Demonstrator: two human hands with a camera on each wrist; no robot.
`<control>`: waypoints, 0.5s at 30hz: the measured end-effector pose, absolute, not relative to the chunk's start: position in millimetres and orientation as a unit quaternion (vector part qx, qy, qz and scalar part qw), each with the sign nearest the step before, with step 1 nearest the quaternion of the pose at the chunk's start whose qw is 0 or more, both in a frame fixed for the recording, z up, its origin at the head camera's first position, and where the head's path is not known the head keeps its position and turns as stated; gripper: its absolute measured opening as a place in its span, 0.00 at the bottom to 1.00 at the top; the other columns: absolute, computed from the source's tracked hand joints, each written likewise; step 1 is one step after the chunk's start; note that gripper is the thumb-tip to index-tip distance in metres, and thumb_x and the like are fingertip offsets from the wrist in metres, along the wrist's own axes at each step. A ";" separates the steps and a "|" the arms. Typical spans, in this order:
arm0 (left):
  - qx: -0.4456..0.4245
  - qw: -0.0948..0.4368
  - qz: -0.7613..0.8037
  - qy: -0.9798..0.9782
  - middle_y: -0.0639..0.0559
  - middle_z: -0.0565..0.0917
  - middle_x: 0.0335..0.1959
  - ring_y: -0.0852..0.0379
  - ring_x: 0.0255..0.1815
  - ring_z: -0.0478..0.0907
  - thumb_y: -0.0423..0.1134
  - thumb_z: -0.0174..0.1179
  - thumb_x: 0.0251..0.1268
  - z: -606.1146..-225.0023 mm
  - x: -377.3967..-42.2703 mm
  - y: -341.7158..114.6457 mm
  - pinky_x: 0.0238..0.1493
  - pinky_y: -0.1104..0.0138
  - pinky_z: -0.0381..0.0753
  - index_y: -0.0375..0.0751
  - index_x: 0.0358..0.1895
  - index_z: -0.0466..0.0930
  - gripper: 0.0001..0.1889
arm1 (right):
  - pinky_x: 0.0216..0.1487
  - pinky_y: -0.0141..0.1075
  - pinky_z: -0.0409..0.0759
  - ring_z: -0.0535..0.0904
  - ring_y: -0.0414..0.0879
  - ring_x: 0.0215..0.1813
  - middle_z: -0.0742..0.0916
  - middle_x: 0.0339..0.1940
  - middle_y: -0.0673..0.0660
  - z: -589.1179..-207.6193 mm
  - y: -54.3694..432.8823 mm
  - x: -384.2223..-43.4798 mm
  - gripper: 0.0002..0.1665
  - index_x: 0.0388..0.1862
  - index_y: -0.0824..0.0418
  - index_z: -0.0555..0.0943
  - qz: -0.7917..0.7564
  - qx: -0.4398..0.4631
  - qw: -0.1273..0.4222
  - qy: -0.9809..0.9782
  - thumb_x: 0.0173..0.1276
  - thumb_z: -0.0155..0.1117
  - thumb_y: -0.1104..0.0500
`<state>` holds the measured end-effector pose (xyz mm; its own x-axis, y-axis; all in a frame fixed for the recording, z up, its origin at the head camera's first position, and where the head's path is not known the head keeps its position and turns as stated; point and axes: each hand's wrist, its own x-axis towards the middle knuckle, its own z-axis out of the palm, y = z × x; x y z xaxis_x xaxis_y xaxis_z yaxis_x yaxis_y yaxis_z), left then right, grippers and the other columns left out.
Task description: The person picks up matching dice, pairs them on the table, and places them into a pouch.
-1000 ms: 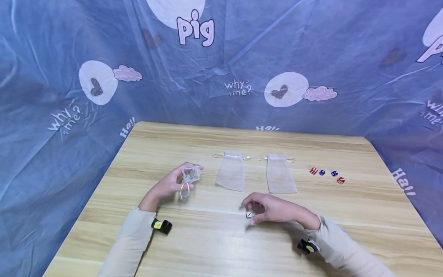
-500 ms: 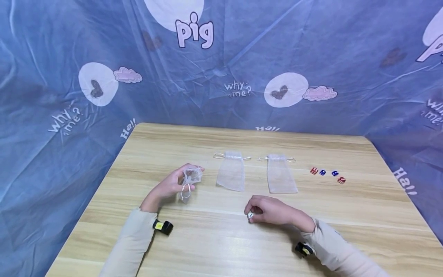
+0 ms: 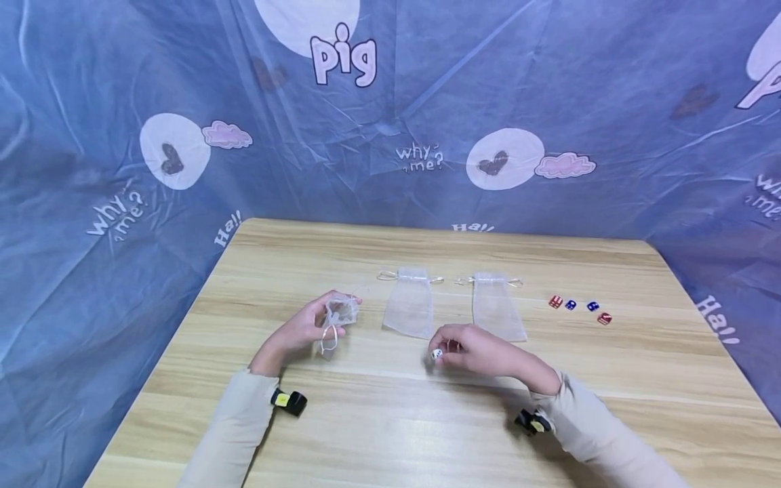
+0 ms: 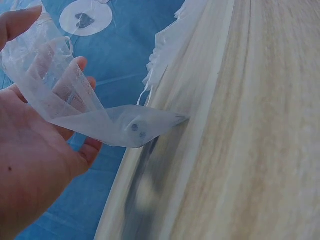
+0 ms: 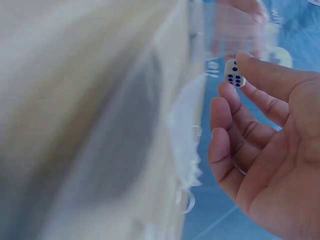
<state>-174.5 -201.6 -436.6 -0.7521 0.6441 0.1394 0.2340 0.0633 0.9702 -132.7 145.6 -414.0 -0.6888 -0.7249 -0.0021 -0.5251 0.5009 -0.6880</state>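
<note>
In the head view my left hand (image 3: 297,328) holds a sheer white organza drawstring bag (image 3: 342,310) by its gathered top, with the mouth spread and a ribbon loop hanging. The left wrist view has the bag's lower end (image 4: 112,125) drooping towards the table; dark pips of a die (image 4: 137,131) show through the mesh. Between thumb and fingertips, my right hand (image 3: 478,351) pinches a white die (image 3: 436,354) with dark pips, right of the bag. The right wrist view shows this die (image 5: 234,74) close up.
Two more organza bags, one left (image 3: 409,305) and one right (image 3: 497,308), lie flat beyond my hands, ribbons at the far end. Further right on the wooden table (image 3: 366,434) sit red dice (image 3: 555,302) and blue dice (image 3: 570,305). A blue printed cloth (image 3: 366,169) hangs behind.
My right hand has closed its fingers on the white die, then lifted it off the table and moved slightly away from me. The left hand with the bag has barely moved.
</note>
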 end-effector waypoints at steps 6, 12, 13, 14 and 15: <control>0.310 0.171 0.609 0.710 0.64 0.77 0.59 0.69 0.57 0.74 0.21 0.57 0.56 -437.6 -174.9 -202.9 0.61 0.73 0.69 0.26 0.62 0.65 0.27 | 0.39 0.29 0.78 0.75 0.34 0.37 0.85 0.36 0.49 -390.6 128.4 -141.6 0.09 0.45 0.63 0.81 -0.360 -0.369 0.132 0.847 0.66 0.62 0.63; 0.310 0.170 0.607 0.712 0.57 0.78 0.60 0.69 0.57 0.74 0.22 0.57 0.55 -438.5 -175.8 -203.6 0.61 0.73 0.69 0.25 0.61 0.65 0.27 | 0.40 0.29 0.77 0.76 0.34 0.37 0.86 0.39 0.48 -366.3 95.2 -150.8 0.11 0.47 0.59 0.81 -0.350 -0.377 0.114 0.850 0.67 0.63 0.60; 0.309 0.170 0.607 0.712 0.49 0.78 0.62 0.69 0.57 0.74 0.22 0.57 0.55 -438.4 -175.9 -203.5 0.61 0.72 0.69 0.26 0.62 0.65 0.27 | 0.40 0.29 0.77 0.76 0.34 0.37 0.86 0.39 0.48 -363.6 89.0 -153.1 0.11 0.47 0.58 0.81 -0.350 -0.379 0.111 0.849 0.67 0.63 0.59; 0.308 0.171 0.608 0.712 0.41 0.76 0.63 0.69 0.57 0.74 0.22 0.57 0.55 -438.3 -176.0 -203.4 0.61 0.72 0.69 0.26 0.62 0.65 0.27 | 0.40 0.29 0.77 0.76 0.35 0.37 0.85 0.39 0.48 -361.2 82.9 -155.3 0.11 0.47 0.58 0.81 -0.351 -0.383 0.106 0.848 0.66 0.64 0.59; 0.307 0.172 0.609 0.710 0.35 0.74 0.63 0.68 0.57 0.75 0.24 0.58 0.56 -438.3 -176.1 -203.4 0.61 0.71 0.69 0.27 0.62 0.65 0.28 | 0.39 0.29 0.78 0.76 0.35 0.37 0.85 0.38 0.48 -359.7 77.0 -157.6 0.11 0.47 0.58 0.81 -0.353 -0.386 0.103 0.846 0.66 0.64 0.60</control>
